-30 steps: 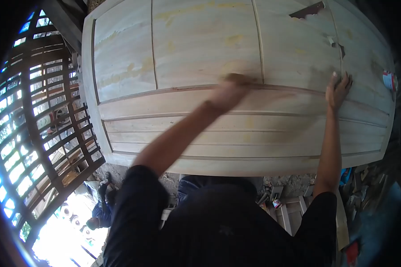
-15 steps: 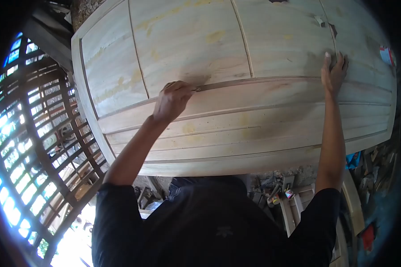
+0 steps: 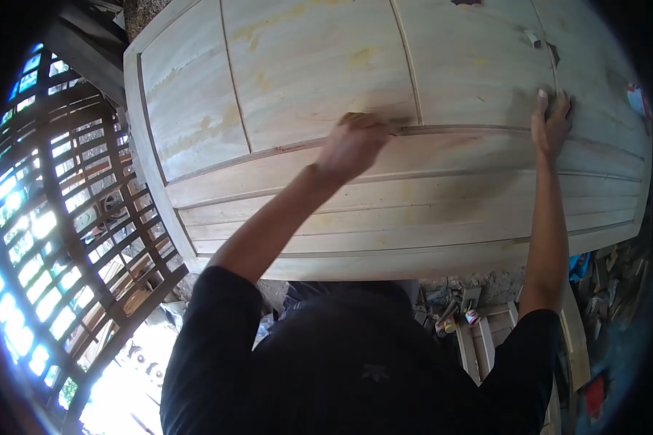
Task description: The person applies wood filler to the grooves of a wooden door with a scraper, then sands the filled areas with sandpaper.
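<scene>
A pale wooden panel door (image 3: 319, 87) with grooves and yellowish patches lies flat in front of me. My left hand (image 3: 355, 145) is closed and somewhat blurred over the long moulding groove across the door. A small dark edge shows at its fingertips, but I cannot make out what it is. Farther right, my right hand (image 3: 553, 127) rests on the door surface with its fingers apart, holding nothing. Beyond it lie a small folded scrap (image 3: 533, 38) and a dark brown scrap (image 3: 553, 55).
Another dark scrap (image 3: 466, 2) lies at the door's far side, and a red-and-white item (image 3: 636, 99) sits near its right end. A wooden lattice (image 3: 72, 196) stands on the left. Below the near edge are small cans (image 3: 472, 317) and timber pieces (image 3: 575, 341).
My left hand has slid to the right along the groove, still closed. My right hand stays at the same spot on the door, while the whole view has shifted slightly.
</scene>
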